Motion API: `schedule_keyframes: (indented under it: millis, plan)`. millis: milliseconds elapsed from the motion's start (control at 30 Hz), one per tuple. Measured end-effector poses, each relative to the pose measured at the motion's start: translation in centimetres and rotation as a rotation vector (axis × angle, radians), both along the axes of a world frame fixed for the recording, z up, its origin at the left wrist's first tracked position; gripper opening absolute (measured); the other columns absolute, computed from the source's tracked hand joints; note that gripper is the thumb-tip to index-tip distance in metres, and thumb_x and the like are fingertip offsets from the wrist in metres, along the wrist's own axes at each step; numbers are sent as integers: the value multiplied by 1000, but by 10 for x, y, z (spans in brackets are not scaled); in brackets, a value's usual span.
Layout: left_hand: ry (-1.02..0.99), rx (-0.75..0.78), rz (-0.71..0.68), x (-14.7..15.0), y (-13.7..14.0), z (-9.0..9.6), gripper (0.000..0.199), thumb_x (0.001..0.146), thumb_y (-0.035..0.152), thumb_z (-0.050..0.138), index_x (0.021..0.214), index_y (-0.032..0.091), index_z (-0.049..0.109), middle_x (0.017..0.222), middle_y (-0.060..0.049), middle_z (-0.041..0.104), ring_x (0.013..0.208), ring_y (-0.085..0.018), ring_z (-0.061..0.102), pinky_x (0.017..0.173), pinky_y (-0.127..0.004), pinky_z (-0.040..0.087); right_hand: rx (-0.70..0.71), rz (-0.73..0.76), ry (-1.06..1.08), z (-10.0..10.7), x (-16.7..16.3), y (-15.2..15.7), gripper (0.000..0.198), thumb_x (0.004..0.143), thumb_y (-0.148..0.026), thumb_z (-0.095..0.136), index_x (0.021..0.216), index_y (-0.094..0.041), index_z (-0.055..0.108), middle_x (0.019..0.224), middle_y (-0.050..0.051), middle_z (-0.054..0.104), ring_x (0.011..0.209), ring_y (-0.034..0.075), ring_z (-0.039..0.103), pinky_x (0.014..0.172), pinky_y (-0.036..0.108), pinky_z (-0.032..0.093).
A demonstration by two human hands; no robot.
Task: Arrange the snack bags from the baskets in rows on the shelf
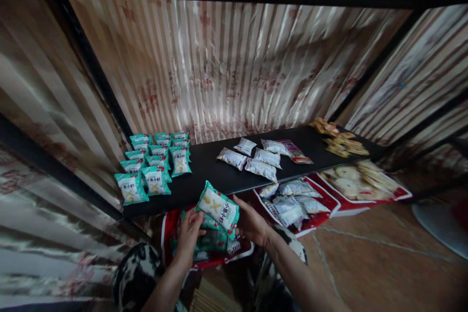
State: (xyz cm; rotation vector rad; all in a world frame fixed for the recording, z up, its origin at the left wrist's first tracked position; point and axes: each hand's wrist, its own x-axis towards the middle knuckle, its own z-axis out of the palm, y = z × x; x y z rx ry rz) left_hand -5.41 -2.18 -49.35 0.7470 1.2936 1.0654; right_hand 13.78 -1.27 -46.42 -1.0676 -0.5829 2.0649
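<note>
Packet [218, 208], pinched by right hand [253, 223]; left hand [190, 228], grip unclear; probably light, fragile (best held by sealed ends [202, 197]).

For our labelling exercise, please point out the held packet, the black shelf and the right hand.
Held packet [218, 209], head view: middle of its printed face.
Black shelf [204, 168], head view: bare part of its top.
Right hand [255, 224], head view: middle of the hand.

1. Teal-and-white pillow-shaped plastic packet [216, 208]: yellow print, black lettering.
2. Long flat shelf board [204, 165]: black.
3. Pleated beige curtain [234, 53]: brown-and-pale stripes, reddish motifs.
4. Black-and-white trouser cloth [138, 273]: blotched.
5. Red rectangular container [167, 234]: white edging.
</note>
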Motion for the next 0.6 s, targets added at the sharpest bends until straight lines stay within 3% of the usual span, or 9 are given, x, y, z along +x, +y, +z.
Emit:
schedule_keyframes:
  millis: [133, 233, 333, 400, 533, 600]
  plan:
    - [-51, 39, -1, -4, 6, 14, 68, 66, 51, 68, 121, 15, 51, 117, -16, 60, 103, -27, 60, 67, -29, 52, -38, -7, 31, 5, -10, 2, 60, 86, -59, 37, 122, -14, 52, 97, 12, 71, 69, 19, 68, 52, 25, 49]
    - [-71, 25, -21, -14, 12, 20, 67, 63, 50, 71, 119, 17, 55, 119, -14, 61, 108, -28, 58, 73, -30, 51, -56, 22, 11, 7, -10, 6, 63, 85, -61, 37, 123, -12, 51, 101, 13, 70, 78, 22, 68, 64, 32, 53]
    - [-104, -19, -135, -22, 12, 15, 57, 62, 50, 72, 109, 19, 63, 111, -11, 66, 106, -27, 60, 79, -32, 49, -33, 79, -5, 10, -12, 12, 60, 86, -59, 38, 123, -13, 51, 107, 13, 68, 92, 24, 66, 82, 38, 49]
    - [-143, -73, -175, -25, 10, 6, 50, 61, 50, 72, 99, 18, 67, 106, -10, 69, 102, -27, 62, 80, -32, 49, -30, 93, -85, 10, -15, 17, 62, 85, -63, 37, 121, -16, 52, 107, 12, 68, 94, 24, 65, 84, 40, 48]
    - [-296, -143, 2, -25, 7, -14, 51, 58, 48, 75, 99, 18, 67, 108, -9, 68, 98, -24, 64, 75, -30, 51, 35, -30, -221, -4, -27, 22, 65, 77, -72, 40, 109, -19, 58, 98, 9, 68, 82, 21, 65, 79, 37, 50]
    - [-325, -126, 114, -25, 8, -21, 49, 58, 44, 76, 99, 19, 66, 111, -9, 67, 101, -23, 63, 76, -28, 51, 116, -129, -218, -16, -37, 22, 61, 72, -70, 52, 104, -19, 59, 95, 8, 67, 85, 21, 65, 84, 36, 49]
